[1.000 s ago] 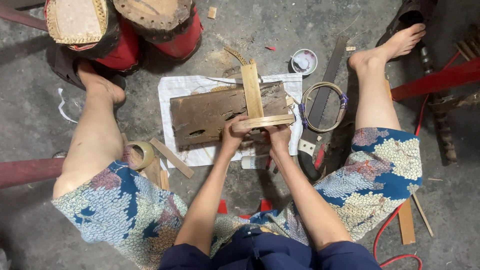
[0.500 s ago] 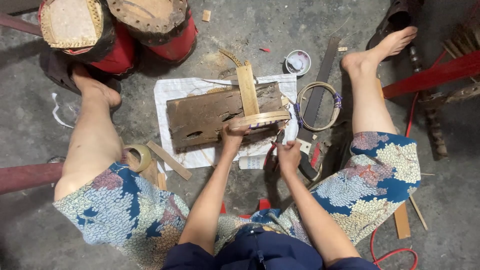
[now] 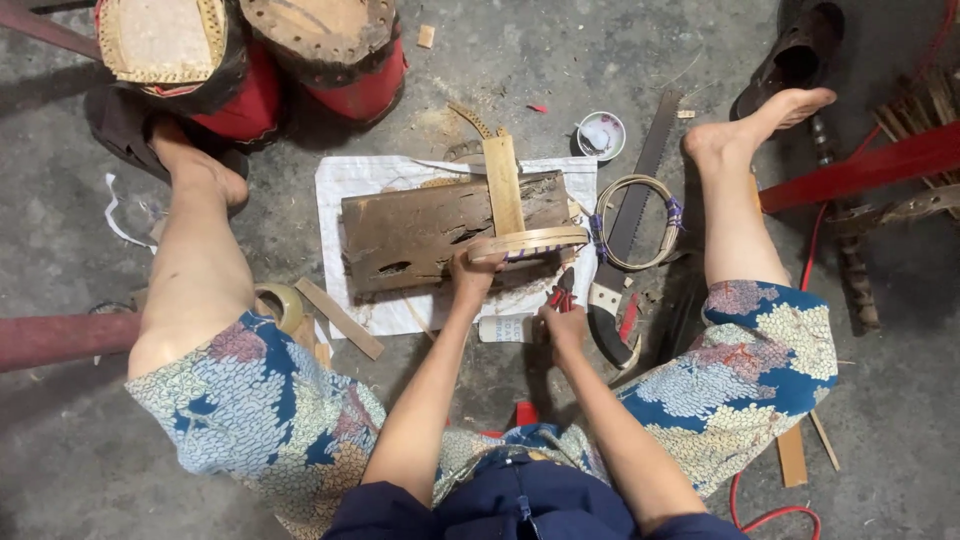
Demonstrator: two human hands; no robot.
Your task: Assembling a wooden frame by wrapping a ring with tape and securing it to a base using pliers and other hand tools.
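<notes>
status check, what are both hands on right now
Left hand pinning bent pale bamboo hoop on worn brown wooden block. Right hand closing on red-handled pliers beside white cloth sheet. Nothing blocking either hand.

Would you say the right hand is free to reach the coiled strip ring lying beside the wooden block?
Probably yes: the right hand sits near the ring with bare floor between, though it seems to grip red-handled pliers.

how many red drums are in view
2: one red drum at the top left by the left foot, the other red drum just right of it, touching. More may sit off-frame.
</notes>
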